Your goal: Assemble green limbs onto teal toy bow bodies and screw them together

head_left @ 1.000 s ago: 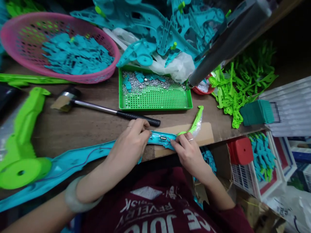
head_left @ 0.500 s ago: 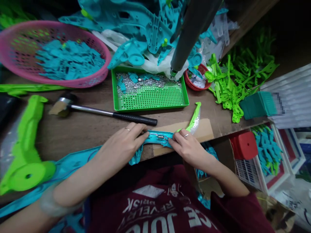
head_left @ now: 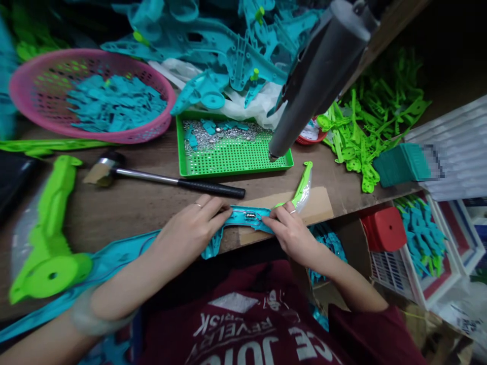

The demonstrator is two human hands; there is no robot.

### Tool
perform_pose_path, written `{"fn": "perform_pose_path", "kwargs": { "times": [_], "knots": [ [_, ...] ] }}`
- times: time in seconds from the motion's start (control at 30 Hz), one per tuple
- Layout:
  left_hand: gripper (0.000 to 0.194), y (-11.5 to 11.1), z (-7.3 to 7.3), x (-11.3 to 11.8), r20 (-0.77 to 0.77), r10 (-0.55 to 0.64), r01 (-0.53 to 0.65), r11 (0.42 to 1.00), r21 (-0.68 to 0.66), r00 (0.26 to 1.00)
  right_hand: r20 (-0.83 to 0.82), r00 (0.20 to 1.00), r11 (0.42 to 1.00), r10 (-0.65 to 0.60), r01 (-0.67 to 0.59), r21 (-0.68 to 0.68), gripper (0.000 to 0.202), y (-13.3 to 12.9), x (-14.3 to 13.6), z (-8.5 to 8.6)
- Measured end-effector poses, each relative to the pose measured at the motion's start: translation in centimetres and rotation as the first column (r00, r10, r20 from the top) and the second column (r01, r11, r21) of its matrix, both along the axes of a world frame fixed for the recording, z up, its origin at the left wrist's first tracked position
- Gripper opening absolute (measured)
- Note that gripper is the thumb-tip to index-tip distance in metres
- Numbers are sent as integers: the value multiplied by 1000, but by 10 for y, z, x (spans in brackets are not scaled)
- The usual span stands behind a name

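A long blue plastic shell (head_left: 243, 215) lies at the table's front edge, its inner side up, with a small metal part and thin wires inside. My left hand (head_left: 196, 223) is closed on the shell's left portion, fingers pinched at its upper rim. At the right end, my right hand (head_left: 291, 228) has its fingertips pressed together on the shell or a wire; which one cannot be made out. Just beyond my right fingers is a curved green piece with a clear part (head_left: 303, 187), resting on cardboard (head_left: 323, 203).
A hammer (head_left: 213, 188) lies behind my left hand. Further back stand a green tray (head_left: 236, 174) of screws and a pink basket (head_left: 114, 136). A grey electric screwdriver (head_left: 304, 106) hangs over the tray. Big green part (head_left: 49, 243) at left; green pieces (head_left: 355, 137) at right.
The hanging screwdriver has swung and now hangs lower over the tray's right end. The view has shifted slightly. Both hands keep nearly the same place at the shell.
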State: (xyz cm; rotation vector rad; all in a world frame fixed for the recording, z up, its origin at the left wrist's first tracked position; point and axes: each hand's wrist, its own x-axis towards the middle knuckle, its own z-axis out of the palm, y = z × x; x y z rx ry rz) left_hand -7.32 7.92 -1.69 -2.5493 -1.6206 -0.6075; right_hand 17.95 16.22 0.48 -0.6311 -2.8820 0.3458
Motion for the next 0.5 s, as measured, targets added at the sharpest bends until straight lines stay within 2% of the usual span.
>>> {"fn": "perform_pose_path", "kwargs": {
  "times": [0.13, 0.27, 0.33, 0.5],
  "knots": [
    [36, 1, -1, 0, 31, 21, -20, 999, -50, 999, 61, 983, 984, -174, 171, 47, 33, -19, -8, -3],
    [37, 1, 3, 0, 9, 10, -10, 995, -98, 1000, 121, 959, 960, -258, 239, 148, 34, -30, -12, -2],
    [37, 1, 5, 0, 24, 12, -9, 994, -113, 1000, 157, 960, 964, -232, 205, 172, 34, -27, -12, 2],
    [39, 6, 9, 3, 54, 3, 4, 991, -134, 999, 230, 972, 976, -56, 4, 220, 23, -11, -10, 13]
  ]
}}
